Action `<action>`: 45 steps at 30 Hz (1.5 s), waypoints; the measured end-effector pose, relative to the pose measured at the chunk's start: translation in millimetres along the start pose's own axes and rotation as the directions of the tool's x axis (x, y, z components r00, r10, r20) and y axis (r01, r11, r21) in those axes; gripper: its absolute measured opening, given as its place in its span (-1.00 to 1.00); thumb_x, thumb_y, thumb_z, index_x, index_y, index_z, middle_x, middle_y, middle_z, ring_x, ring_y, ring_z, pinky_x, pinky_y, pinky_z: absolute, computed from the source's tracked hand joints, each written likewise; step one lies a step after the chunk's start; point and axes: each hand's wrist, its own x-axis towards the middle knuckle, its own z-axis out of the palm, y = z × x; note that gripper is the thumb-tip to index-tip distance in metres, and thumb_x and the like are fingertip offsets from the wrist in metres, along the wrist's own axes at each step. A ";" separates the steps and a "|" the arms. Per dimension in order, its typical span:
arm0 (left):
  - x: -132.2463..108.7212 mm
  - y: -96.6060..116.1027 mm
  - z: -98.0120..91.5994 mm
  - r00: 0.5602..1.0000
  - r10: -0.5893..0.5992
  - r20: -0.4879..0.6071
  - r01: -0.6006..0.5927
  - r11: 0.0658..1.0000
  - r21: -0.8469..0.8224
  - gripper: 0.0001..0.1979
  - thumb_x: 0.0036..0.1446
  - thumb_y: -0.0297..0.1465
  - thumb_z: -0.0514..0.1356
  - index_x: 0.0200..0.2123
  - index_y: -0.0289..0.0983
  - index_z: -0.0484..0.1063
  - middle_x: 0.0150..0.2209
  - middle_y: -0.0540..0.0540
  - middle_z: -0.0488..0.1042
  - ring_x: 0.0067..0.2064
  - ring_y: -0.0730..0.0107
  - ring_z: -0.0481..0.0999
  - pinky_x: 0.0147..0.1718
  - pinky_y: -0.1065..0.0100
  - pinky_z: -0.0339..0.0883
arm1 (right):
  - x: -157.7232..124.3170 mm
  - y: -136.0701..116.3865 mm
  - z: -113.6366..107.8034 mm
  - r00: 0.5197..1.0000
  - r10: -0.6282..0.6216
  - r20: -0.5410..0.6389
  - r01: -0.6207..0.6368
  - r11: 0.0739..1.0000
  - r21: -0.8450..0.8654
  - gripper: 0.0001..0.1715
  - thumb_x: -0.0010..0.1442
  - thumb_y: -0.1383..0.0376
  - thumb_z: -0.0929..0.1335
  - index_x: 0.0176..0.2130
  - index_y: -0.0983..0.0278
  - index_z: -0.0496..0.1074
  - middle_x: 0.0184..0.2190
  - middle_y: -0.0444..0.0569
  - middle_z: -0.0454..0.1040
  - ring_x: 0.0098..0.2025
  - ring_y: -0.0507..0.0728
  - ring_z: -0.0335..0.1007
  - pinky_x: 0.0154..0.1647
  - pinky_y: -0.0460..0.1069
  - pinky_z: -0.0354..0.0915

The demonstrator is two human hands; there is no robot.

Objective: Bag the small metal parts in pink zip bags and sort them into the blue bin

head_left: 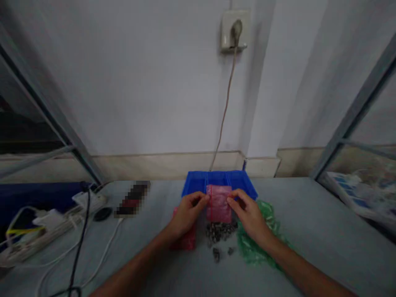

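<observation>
Both my hands hold a small pink plastic bag (219, 203) upright above the table. My left hand (187, 214) pinches its left edge and my right hand (249, 213) pinches its right edge. Right below the bag lies a pile of small dark metal parts (220, 232), with a few strays (222, 251) nearer to me. A blue plastic bin (218, 181) stands just behind the bag. Under my left hand lie more pink bags (185, 240). Under my right wrist lies a heap of green bags (257, 244).
A white power strip with cables (52, 225) lies at the left, with a black cable (81, 239) running toward me. A dark object (133, 199) lies left of the bin. A cord (225, 111) hangs from a wall socket (234, 31). Metal shelf frames stand at both sides.
</observation>
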 end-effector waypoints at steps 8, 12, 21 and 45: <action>1.8 0.6 -1.2 0.996 0.090 -0.015 -0.089 0.994 0.059 -0.59 0.39 -0.06 0.24 -0.33 -0.27 0.60 -0.24 -0.09 0.52 -0.16 0.25 0.50 -0.08 0.31 0.37 | -3.4 3.4 5.4 0.989 0.146 0.028 -0.148 0.951 0.273 -0.59 0.32 -0.02 0.47 -0.05 0.15 0.36 -0.50 -0.26 0.34 -0.49 0.07 0.23 -0.46 -0.07 0.10; 0.6 10.1 -3.4 0.990 0.140 -0.006 -0.139 0.988 0.069 -0.55 0.44 -0.06 0.19 -0.33 -0.24 0.67 0.29 -0.18 0.44 0.32 0.01 0.39 0.32 0.14 0.23 | -0.7 4.9 4.5 0.982 0.189 0.007 -0.179 0.917 0.355 -0.45 0.26 -0.01 0.52 0.08 0.12 0.33 -0.50 -0.26 0.40 -0.49 0.07 0.27 -0.48 -0.09 0.12; -3.5 20.7 -3.0 0.996 0.065 0.054 -0.065 0.998 -0.003 -0.50 0.46 -0.05 0.14 -0.35 -0.22 0.70 0.19 -0.18 0.59 0.18 0.01 0.53 0.24 0.09 0.32 | 1.5 -7.4 1.9 0.992 0.110 -0.060 -0.097 0.978 0.184 -0.56 0.29 -0.10 0.46 -0.30 0.21 0.59 -0.35 -0.05 0.57 -0.27 0.18 0.45 -0.28 -0.02 0.32; -3.7 0.7 -4.0 0.988 -0.152 0.013 0.152 0.977 -0.149 -0.59 0.31 -0.19 0.23 0.08 -0.25 0.68 -0.18 -0.13 0.67 -0.27 0.27 0.51 -0.30 0.35 0.29 | -2.9 -1.9 5.4 0.986 0.162 -0.042 -0.145 0.950 0.277 -0.51 0.31 0.00 0.46 0.11 0.16 0.40 -0.37 -0.16 0.47 -0.54 0.04 0.20 -0.58 -0.08 0.05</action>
